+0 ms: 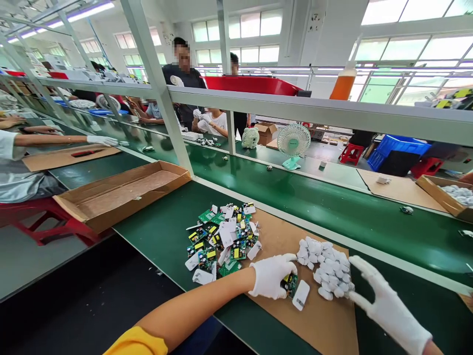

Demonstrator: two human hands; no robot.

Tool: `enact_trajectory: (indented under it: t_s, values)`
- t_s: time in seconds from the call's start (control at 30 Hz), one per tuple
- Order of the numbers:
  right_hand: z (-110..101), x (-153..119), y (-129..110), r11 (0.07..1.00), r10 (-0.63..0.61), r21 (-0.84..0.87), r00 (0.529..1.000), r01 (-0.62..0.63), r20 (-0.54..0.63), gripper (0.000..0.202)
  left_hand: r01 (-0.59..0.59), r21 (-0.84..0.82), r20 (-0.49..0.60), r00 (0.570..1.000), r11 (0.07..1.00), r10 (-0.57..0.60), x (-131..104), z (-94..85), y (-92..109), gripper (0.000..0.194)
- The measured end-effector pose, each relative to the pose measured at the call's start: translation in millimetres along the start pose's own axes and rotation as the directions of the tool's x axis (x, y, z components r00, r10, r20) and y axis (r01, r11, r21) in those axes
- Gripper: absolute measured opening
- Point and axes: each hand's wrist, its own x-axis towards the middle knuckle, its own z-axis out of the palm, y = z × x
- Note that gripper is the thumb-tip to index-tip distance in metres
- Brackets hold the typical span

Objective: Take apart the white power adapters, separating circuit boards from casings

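Note:
My left hand point(273, 277), in a white glove, is closed around a green circuit board point(290, 284) with a white plastic plate point(301, 295) beside it. Whether the plate is joined to the board I cannot tell. My right hand point(384, 303), also gloved, has its thumb and fingers spread at the right edge of a pile of small white plastic pieces point(334, 271). Its fingertips are at the pile, and I see nothing held in them. Left of my left hand lies a heap of circuit boards point(236, 251) mixed with white plates.
Brown cardboard point(273, 236) lies under the piles. A shallow cardboard box point(121, 197) stands to the left. Beyond the pale rail runs a green conveyor belt point(332, 207) with small parts on it. A small fan point(294, 143) stands across it. A co-worker's gloved hand point(101, 141) is at the left.

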Motion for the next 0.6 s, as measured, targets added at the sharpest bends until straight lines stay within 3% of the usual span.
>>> enact_trajectory:
  t_s: [0.07,0.1,0.17,0.23,0.3,0.43,0.6]
  values:
    - [-7,10,-17,0.999,0.031,-0.016,0.987,-0.034,-0.157,0.046,0.009,0.053,-0.028,1.000,0.999,-0.008,-1,1.2,2,0.043]
    - [-7,17,-29,0.998,0.045,-0.041,0.987,-0.052,-0.157,0.039,0.014,0.079,-0.044,0.999,0.997,-0.010,-1,2.9,3,0.042]
    - [0,33,-54,0.988,0.014,-0.153,0.999,-0.019,-0.033,0.028,0.007,0.102,-0.074,0.997,0.995,0.001,0,7.5,4,0.043]
    - [13,49,-76,0.922,-0.054,-0.377,0.993,0.089,0.104,0.027,-0.005,0.087,-0.114,0.993,0.996,0.015,-2,11.7,3,0.051]
    - [26,62,-89,0.893,-0.058,-0.437,0.990,0.107,0.125,0.023,0.015,0.033,-0.166,0.986,0.999,-0.009,-7,13.7,1,0.067]
    - [37,69,-93,0.866,-0.058,-0.491,0.994,0.096,0.092,0.016,0.106,-0.083,-0.229,0.966,0.991,-0.123,-20,11.4,-5,0.079]
    - [37,60,-90,0.860,-0.149,-0.477,0.983,0.180,0.104,0.018,0.048,0.053,-0.148,0.988,0.997,-0.040,-12,9.8,-10,0.073]
